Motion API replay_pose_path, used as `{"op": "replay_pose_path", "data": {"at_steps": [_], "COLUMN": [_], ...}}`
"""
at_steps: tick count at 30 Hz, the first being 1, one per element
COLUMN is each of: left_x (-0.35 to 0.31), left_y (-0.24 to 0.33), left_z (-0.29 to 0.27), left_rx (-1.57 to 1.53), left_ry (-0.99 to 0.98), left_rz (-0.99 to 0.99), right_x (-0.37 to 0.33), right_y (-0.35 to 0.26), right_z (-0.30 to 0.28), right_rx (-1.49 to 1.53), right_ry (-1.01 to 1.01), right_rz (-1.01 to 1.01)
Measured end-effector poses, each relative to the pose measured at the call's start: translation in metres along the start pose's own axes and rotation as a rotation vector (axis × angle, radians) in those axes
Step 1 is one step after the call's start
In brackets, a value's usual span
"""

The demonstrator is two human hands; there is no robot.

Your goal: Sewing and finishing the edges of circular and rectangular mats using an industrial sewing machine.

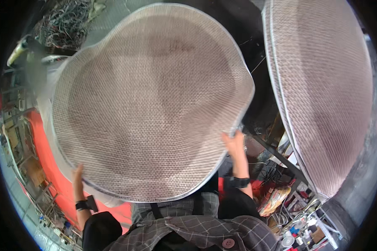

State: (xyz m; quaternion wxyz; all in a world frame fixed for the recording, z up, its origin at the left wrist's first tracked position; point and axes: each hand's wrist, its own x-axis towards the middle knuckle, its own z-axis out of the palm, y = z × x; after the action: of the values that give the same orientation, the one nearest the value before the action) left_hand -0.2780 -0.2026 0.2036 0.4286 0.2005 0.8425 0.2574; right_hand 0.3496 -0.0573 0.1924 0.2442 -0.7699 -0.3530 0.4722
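A large, roughly round piece of woven grey-pink fabric (155, 104) with a pale piped edge hangs in front of my body and fills the middle of the view. Its outline is wavy, dipping inward at the upper left and bulging at the right. My left hand (78, 175) grips its lower left edge, with the fingers partly hidden by the fabric. On the lower right edge, my right hand (235, 144) is closed with the thumb on top. Beneath the left side of the piece, a strip of paler material (48, 115) shows.
A second woven piece (322, 83) with the same pale edging stands at the right. Dark tangled strips (67, 25) lie at the upper left. Red flooring (50, 152) runs along the left. At the lower right are a yellow-orange bag (275, 200), cables and small parts.
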Motion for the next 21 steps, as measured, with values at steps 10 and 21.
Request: {"op": "replay_pose_path", "data": {"at_steps": [10, 21], "left_x": [-0.105, 0.005], "left_y": [0.17, 0.112], "left_z": [0.029, -0.028], "left_rx": [-0.473, -0.394], "left_ry": [-0.073, -0.071], "left_rz": [0.384, 0.814], "right_x": [-0.085, -0.153], "right_y": [-0.203, -0.159], "right_z": [-0.12, -0.048], "right_rx": [0.454, 0.354], "right_ry": [-0.157, 0.062], "right_rz": [-0.458, -0.807]}}
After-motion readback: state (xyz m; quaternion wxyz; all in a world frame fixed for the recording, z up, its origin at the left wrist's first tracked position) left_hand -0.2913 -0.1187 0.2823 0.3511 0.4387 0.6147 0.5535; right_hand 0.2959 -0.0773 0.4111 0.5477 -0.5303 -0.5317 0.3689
